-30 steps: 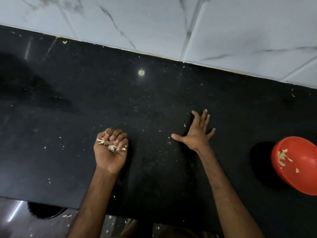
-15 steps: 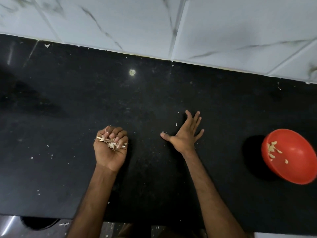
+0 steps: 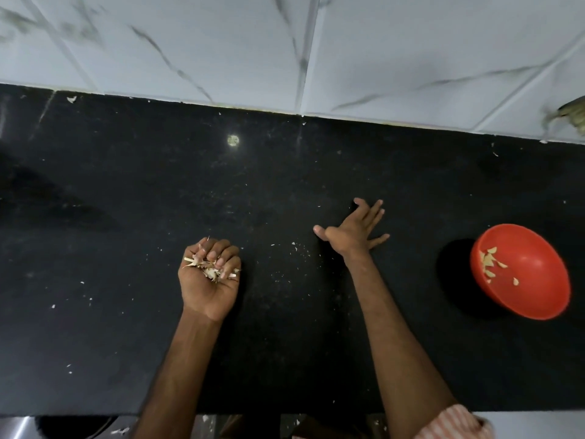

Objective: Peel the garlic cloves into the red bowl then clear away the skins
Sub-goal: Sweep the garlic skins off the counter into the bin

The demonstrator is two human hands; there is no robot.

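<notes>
Black table [image 3: 126, 217] with stray flecks [image 3: 294, 245]
Left hand [image 3: 207, 280] clutches garlic skins [image 3: 210, 270]; right hand [image 3: 351, 236] spread flat — red bowl [image 3: 538, 274] far right.

Left hand [image 3: 209, 280] grips garlic skins [image 3: 210, 270]; right hand [image 3: 353, 234] lies flat on counter [image 3: 126, 217].

Black counter [image 3: 104, 337], matte & finely speckled, across whole width of view. At the back, meets white wall tiles [image 3: 190, 42] w/ grey marble veins and slanted grout lines [image 3: 303, 58] btw them. Small round pale spot [image 3: 233, 140] on counter near back edge; looks like a reflection. At far R edge, on wall just above counter, blurred brown-green thing [image 3: 574, 117]; cannot identify. Below front edge, bottom L: shiny grey surface [image 3: 14, 429] beside dark round shape [image 3: 72, 428].
</notes>
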